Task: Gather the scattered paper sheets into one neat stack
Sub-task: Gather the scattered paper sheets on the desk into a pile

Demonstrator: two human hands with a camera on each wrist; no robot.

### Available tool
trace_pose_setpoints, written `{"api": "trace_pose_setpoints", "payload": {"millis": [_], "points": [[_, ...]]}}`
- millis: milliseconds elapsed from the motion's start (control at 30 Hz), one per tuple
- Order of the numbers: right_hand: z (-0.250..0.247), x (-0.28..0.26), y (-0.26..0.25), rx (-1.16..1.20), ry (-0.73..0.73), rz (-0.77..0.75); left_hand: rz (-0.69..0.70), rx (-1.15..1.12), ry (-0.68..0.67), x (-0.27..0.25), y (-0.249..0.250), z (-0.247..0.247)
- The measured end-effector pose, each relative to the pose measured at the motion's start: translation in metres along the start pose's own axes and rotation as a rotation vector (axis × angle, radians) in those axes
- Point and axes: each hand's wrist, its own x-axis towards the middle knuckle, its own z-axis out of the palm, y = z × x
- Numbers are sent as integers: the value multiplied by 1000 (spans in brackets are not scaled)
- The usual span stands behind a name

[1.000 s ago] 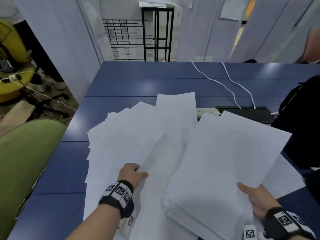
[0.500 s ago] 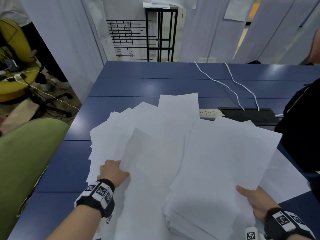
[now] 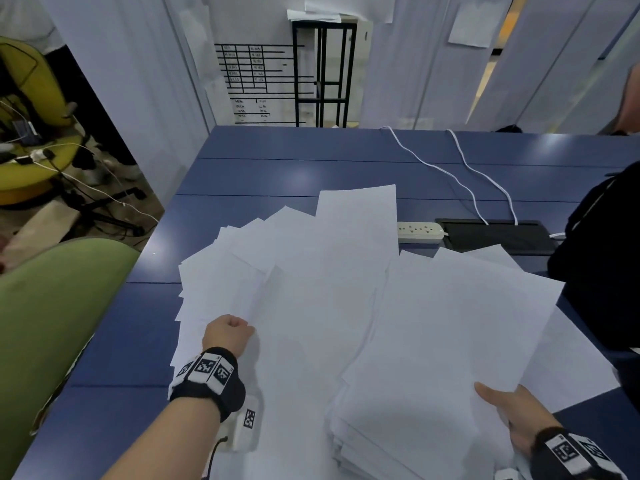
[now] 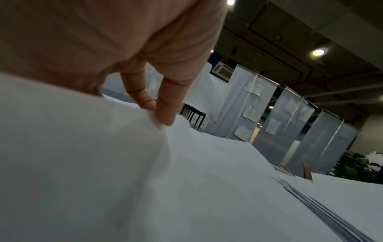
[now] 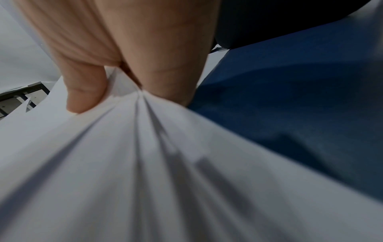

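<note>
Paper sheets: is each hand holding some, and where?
Yes. The left hand pinches one loose sheet at its left edge. The right hand grips the gathered stack at its near right edge.

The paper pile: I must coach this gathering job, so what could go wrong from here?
The right hand pinches a thick bundle by one corner, creasing it in the right wrist view; sheets may slip or fold. The left hand pinches one loose sheet over a fanned spread near the table edge; dragging could push some off.
</note>
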Motion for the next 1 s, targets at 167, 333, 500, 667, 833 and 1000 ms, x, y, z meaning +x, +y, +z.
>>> {"api": "trace_pose_setpoints", "payload": {"millis": [167, 333, 500, 667, 833, 1000], "points": [[-2, 4, 1, -11, 25, 19, 176, 25, 10, -14, 2, -4], [-3, 8, 3, -9, 27, 33, 307, -42, -168, -21, 1, -17], [-3, 8, 4, -8, 20, 23, 354, 257, -180, -32, -2, -16], [0, 6, 6, -3, 39, -35, 334, 280, -128, -27, -7, -15], [1, 4, 6, -9, 49, -41, 326, 303, -40, -27, -7, -15], [0, 3, 4, 0, 19, -12, 482, 375, 162, -27, -18, -5]]}}
